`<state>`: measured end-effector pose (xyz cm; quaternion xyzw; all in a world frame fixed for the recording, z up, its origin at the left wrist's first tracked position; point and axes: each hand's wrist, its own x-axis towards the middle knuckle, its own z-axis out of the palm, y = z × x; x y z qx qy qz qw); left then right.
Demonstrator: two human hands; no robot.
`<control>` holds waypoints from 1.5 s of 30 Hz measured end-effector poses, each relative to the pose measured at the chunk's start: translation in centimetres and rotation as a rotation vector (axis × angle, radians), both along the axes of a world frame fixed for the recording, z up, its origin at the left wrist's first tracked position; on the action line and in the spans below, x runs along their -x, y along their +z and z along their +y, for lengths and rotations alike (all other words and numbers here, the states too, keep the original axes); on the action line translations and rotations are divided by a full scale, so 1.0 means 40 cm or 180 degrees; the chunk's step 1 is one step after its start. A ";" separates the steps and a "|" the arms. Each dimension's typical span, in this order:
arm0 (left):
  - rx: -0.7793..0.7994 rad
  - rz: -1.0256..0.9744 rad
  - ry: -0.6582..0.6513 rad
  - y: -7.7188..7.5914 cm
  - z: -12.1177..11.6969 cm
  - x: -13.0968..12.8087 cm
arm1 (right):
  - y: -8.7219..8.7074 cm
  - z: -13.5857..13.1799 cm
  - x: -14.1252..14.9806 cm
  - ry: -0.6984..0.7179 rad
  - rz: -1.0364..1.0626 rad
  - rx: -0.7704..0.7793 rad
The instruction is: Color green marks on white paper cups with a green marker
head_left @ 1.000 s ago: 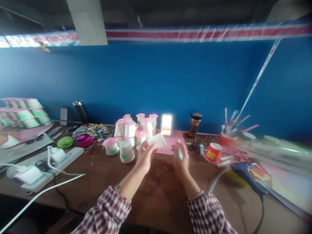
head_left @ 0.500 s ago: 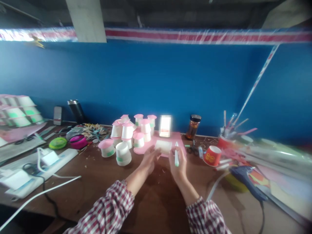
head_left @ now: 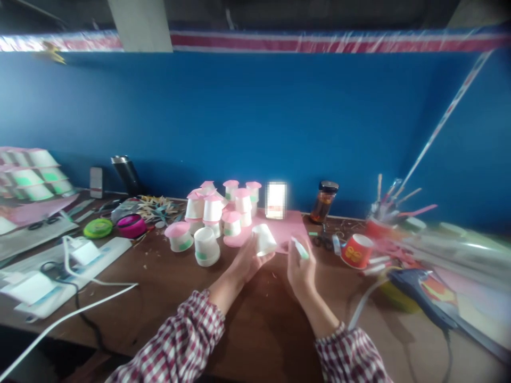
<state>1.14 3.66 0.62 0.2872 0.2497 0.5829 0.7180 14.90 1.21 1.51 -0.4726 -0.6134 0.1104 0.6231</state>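
Note:
In my left hand is a white paper cup, tilted on its side above the table. A slim white and green pen sits in my right hand, a short way right of the cup; the pen is blurred and its exact kind is hard to make out. Pink paper lies behind both hands. Left of my left hand stand a white cup with its base up and a cup with a pink paper top. More pink-topped cups are stacked behind them.
A red cup, scissors and a blue glue gun lie to the right. A jar and a glowing phone stand at the back. Left are a power strip, a pink tape roll and cables.
The cup in my left hand has turned to a different tilt. My right hand has rotated the pen from upright to slanted. The whole view has shifted slightly.

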 end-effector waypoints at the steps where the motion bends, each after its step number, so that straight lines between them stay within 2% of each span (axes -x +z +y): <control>1: -0.0027 -0.0022 -0.0013 0.000 0.001 -0.002 | 0.002 -0.001 -0.003 0.0063 -0.0045 0.0044; 5: 0.0071 -0.0066 0.0028 -0.003 0.006 -0.005 | 0.007 -0.011 -0.006 0.0012 -0.0035 0.0071; 10: 0.0477 -0.0124 -0.0338 -0.017 0.013 0.009 | 0.007 -0.023 0.001 0.0104 -0.0096 0.0067; 16: 0.0674 -0.0291 -0.0364 -0.021 0.013 0.014 | 0.001 -0.027 0.004 0.0035 0.0107 0.0130; 27: 0.0556 -0.0242 -0.0282 -0.010 0.002 0.016 | 0.016 -0.028 0.017 0.0025 0.0067 0.0252; 33: 0.0458 -0.0135 -0.0360 -0.017 0.004 0.012 | 0.010 -0.034 0.011 0.0146 -0.0361 0.0320; 38: 0.0182 -0.0020 -0.0496 -0.014 -0.004 0.000 | 0.014 -0.036 0.016 -0.0059 -0.0692 0.0196; 45: 0.0196 -0.0017 -0.0275 -0.024 0.004 -0.007 | 0.013 -0.035 0.016 -0.0170 -0.0912 0.0172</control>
